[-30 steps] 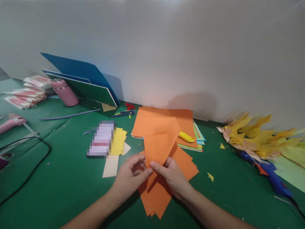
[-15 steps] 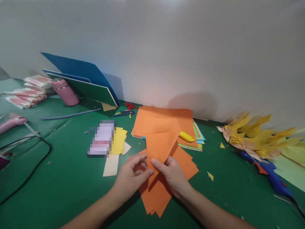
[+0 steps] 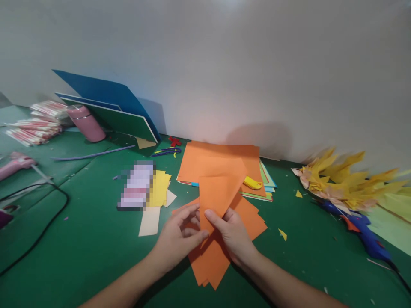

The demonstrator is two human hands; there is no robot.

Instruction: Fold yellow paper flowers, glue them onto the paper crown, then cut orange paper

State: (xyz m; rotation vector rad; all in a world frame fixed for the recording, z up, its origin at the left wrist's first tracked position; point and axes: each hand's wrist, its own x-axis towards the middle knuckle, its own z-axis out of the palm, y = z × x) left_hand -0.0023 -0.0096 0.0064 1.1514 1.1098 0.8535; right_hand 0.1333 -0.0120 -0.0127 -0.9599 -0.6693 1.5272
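A folded piece of orange paper [image 3: 216, 192] is held up between both hands, narrowing to a point at its lower end. My right hand [image 3: 236, 235] pinches it from the right, thumb on the near face and fingers behind. My left hand [image 3: 180, 233] is closed around its lower left edge, the thumb near the pointed tip and the other fingers partly behind the paper. Beneath the hands lie several loose orange sheets [image 3: 210, 267] fanned out on the green table. Behind them a yellow cutter [image 3: 253, 183] rests on a stack of larger orange sheets [image 3: 221, 149].
To the left are a phone [image 3: 136, 186], yellow paper pieces [image 3: 159, 188], a pink flask [image 3: 86, 124] and a pink glue gun [image 3: 17, 164] with a black cord. Boards [image 3: 105, 92] lean against the wall. Yellow paper flowers [image 3: 340, 182] and a blue glue gun [image 3: 366, 233] lie right.
The folded orange paper has shifted and turned slightly in the fingers, its left edge moving a little to the right. Both hands keep nearly the same place and grip.
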